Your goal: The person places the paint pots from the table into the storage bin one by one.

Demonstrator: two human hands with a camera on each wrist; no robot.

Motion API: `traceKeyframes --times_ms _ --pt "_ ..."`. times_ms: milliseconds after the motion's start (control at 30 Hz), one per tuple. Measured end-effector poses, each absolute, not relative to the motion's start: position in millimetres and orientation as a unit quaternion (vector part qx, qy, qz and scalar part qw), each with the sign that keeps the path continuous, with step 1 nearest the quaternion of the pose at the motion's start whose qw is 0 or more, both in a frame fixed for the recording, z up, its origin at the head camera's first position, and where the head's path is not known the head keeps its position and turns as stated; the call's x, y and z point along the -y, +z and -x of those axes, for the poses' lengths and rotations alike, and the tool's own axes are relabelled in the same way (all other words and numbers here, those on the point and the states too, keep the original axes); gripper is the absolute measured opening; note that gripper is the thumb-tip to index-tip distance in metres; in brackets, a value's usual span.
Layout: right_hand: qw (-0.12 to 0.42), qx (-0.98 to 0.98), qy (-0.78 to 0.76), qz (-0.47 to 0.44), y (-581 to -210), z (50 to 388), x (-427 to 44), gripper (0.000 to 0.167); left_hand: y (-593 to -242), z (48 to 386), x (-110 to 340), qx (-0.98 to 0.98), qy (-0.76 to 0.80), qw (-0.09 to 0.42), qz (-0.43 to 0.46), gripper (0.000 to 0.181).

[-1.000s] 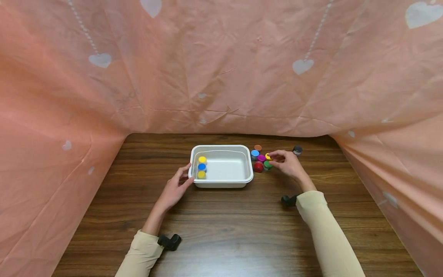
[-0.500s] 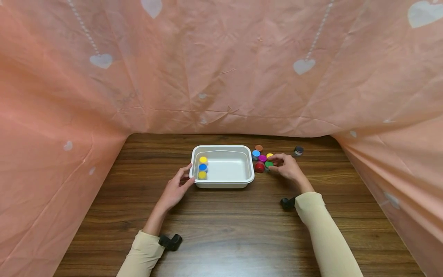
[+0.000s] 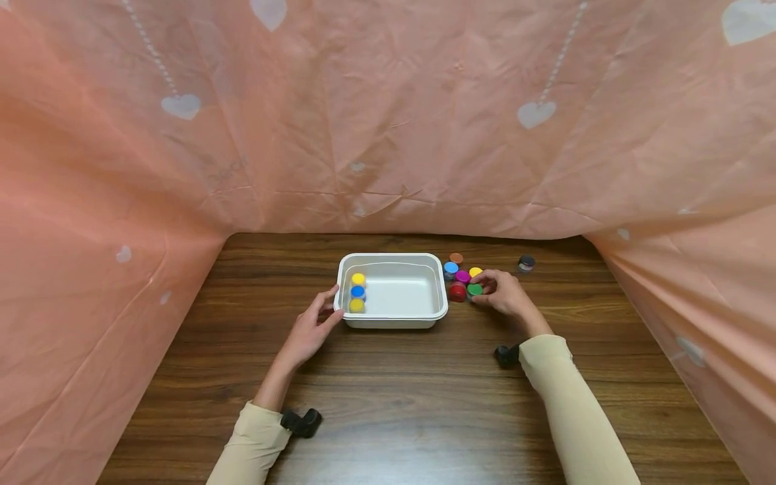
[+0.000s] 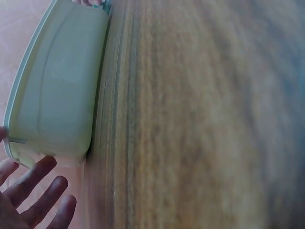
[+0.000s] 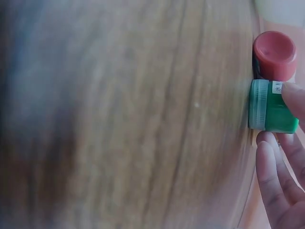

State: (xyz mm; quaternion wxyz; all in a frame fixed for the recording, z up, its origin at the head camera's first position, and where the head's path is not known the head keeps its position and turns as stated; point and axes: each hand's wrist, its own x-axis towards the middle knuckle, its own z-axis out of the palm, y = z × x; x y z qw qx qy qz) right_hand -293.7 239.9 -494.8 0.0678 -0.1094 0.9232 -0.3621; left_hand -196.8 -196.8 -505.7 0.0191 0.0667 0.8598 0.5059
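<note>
My left hand [image 3: 308,335] rests at the left end of a white plastic tray [image 3: 393,323], its spread fingers touching the rim and end wall. Inside stand three small jars in a column: a yellow-topped jar [image 3: 358,279], a blue one [image 3: 358,293] and another yellow one [image 3: 356,306]. Right of the tray, my right hand [image 3: 503,294] pinches a green paint jar [image 5: 274,106] between thumb and fingers, low at the table. A red jar [image 5: 275,53] sits close beside it, its round end facing the right wrist camera.
Around the green jar stand magenta [image 3: 463,277], light blue [image 3: 450,269], orange-brown [image 3: 456,258] and yellow [image 3: 475,272] jars. A black-topped jar [image 3: 526,262] stands apart to the right. A pink curtain [image 3: 388,202] borders the wooden table [image 3: 388,391] at the back and sides.
My right hand's thumb and fingers have come down and closed round the green jar, away from the yellow one. The left hand and tray stay as they were.
</note>
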Motion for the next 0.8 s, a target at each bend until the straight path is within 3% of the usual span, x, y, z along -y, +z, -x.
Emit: traceKeyframes --times_ms 800 --pt "0.035 -0.923 -0.359 0.133 -446 284 -246 0.039 -502 196 197 -0.86 0.505 0.033 -0.066 0.058"
